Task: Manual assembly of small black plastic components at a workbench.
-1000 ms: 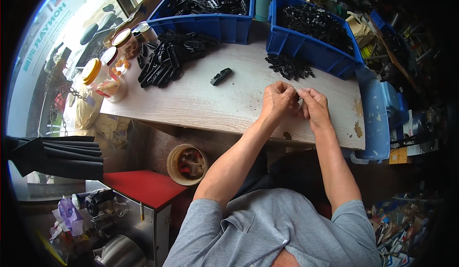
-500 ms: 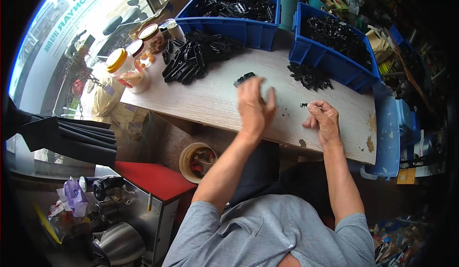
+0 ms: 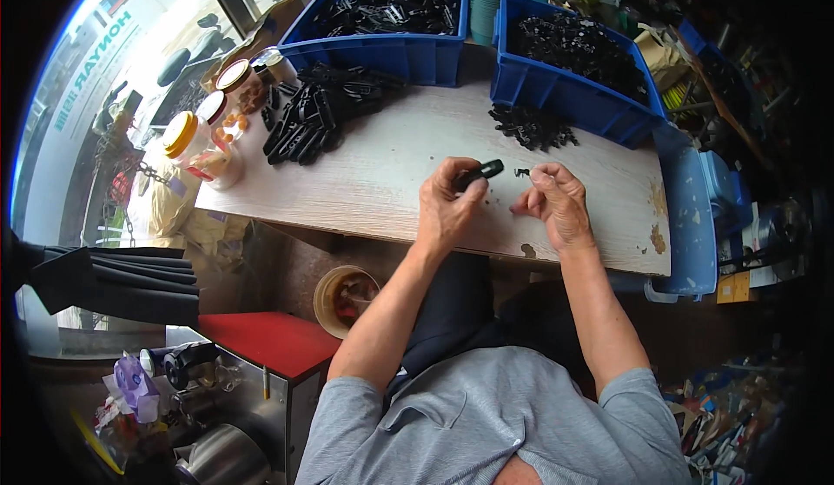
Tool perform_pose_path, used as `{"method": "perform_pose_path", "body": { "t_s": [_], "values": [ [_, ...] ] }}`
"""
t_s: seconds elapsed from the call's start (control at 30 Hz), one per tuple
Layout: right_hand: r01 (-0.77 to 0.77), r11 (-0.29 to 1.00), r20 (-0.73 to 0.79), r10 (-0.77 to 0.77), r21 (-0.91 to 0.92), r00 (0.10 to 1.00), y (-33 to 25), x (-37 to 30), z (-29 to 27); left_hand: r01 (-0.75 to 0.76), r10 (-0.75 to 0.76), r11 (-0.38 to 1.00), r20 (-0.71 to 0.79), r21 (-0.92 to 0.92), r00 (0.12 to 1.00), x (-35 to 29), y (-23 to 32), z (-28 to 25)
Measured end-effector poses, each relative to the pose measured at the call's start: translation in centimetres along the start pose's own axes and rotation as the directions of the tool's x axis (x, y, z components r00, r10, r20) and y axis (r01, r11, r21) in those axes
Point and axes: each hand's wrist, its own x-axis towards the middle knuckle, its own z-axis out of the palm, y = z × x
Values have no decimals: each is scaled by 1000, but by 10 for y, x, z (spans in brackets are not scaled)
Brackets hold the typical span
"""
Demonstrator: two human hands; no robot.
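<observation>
Between thumb and fingers, my left hand (image 3: 445,210) grips a long black plastic part (image 3: 488,170) with a rounded end that points right. My right hand (image 3: 565,210) pinches a small black plastic piece (image 3: 521,172) at its fingertips, just to the right of that end, with a gap between the two. Both hands are above the front of the pale wooden table (image 3: 365,185). Similar long black parts lie in a heap (image 3: 317,116) at the table's left. A pile of small black pieces (image 3: 532,129) sits beyond my right hand.
Two blue bins stand along the back, one with long black parts (image 3: 373,49), the other with small pieces (image 3: 565,85). Lidded jars (image 3: 204,159) line the left edge. Below are a bucket (image 3: 323,307) and a red-topped cabinet (image 3: 269,342). A translucent blue container (image 3: 692,224) adjoins the right edge.
My left hand has picked up the long black part from the table and drawn it nearer, turning it toward my right hand. The right hand keeps its small piece. The view has shifted slightly.
</observation>
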Motion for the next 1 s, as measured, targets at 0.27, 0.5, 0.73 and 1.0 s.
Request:
{"method": "perform_pose_path", "body": {
  "t_s": [0.27, 0.5, 0.73, 1.0],
  "values": [
    [-30, 998, -4, 30, -51, 1000, -7, -5, 6, 305, -251, 915, 218, -264, 943, -11, 21, 28],
    [-35, 990, 60, 44, -134, 997, -8, -1, 2, 314, -269, 928, 221, -200, 937, -8, 27, 29],
    [-27, 993, 58, 34, -113, 998, 1, 2, 1, 406, -365, 889, 209, -211, 907, -4, 35, 27],
    [-166, 951, -30, 164, -262, 986, -18, -2, 23, 349, -362, 832, 53, -432, 930, -7, 27, 32]
  ]
}}
